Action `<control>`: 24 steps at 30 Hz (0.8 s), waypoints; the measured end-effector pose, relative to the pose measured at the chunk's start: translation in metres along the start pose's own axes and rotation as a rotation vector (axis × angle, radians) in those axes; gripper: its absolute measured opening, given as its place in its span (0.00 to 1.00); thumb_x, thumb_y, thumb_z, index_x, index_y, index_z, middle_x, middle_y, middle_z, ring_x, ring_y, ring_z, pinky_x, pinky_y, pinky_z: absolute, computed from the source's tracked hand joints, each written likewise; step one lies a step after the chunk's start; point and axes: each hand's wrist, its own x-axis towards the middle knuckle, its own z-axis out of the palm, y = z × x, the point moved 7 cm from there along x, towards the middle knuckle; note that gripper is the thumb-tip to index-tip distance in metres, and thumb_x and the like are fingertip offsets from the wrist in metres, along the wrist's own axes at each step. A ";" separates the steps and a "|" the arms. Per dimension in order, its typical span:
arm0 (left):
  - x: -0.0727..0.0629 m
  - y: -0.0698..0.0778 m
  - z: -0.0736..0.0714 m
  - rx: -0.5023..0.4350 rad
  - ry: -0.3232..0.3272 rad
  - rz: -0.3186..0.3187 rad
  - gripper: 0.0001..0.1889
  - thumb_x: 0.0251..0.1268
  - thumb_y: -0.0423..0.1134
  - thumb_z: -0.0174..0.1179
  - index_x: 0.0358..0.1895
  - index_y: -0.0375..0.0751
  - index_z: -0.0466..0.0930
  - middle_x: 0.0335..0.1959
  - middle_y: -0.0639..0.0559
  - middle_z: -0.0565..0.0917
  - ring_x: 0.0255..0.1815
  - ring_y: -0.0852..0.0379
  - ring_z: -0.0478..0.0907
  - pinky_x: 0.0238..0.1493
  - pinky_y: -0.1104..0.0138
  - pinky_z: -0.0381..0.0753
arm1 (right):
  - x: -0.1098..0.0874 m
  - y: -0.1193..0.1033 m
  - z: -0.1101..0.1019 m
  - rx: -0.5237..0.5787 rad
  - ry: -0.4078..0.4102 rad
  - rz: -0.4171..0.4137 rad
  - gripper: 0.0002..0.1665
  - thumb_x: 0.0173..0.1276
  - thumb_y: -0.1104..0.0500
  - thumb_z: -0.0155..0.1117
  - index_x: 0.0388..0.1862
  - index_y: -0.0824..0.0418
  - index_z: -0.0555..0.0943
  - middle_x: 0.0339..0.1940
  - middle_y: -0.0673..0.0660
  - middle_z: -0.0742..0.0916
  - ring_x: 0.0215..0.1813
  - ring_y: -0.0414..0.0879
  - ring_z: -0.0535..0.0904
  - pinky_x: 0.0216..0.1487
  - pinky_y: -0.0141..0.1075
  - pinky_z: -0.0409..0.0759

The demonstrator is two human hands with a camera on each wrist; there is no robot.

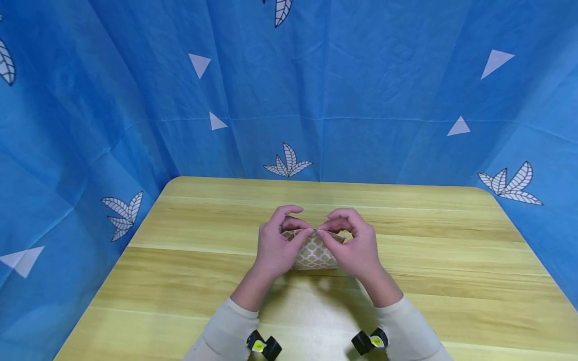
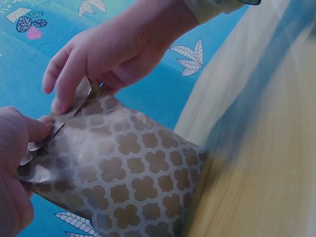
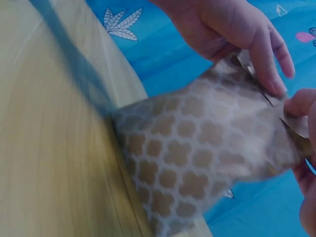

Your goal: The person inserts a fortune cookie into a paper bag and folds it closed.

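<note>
A brown paper bag (image 1: 315, 255) with a white quatrefoil lattice stands upright on the table between the hands. My left hand (image 1: 276, 245) pinches its top edge between thumb and fingers, left of the middle. On the other side my right hand (image 1: 361, 249) pinches the same edge, the two thumb tips close together. In the left wrist view the top of the bag (image 2: 133, 168) is creased and folded over along the rim. The right wrist view has the bag (image 3: 177, 153) with its base on the tabletop. Whatever it may contain is hidden.
A light wooden table (image 1: 189, 281) with rounded far corners lies under the bag. Blue cloth (image 1: 384, 90) printed with leaves and triangles hangs behind it and at both sides. Small black cameras sit at both wrists, over pale sleeves (image 1: 226, 331).
</note>
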 end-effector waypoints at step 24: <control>0.001 -0.005 -0.009 -0.030 0.030 -0.032 0.20 0.57 0.27 0.72 0.51 0.39 0.75 0.32 0.52 0.88 0.37 0.57 0.85 0.44 0.61 0.84 | 0.004 -0.013 -0.011 0.094 -0.015 0.047 0.25 0.51 0.84 0.69 0.49 0.75 0.76 0.34 0.68 0.87 0.37 0.56 0.85 0.45 0.36 0.81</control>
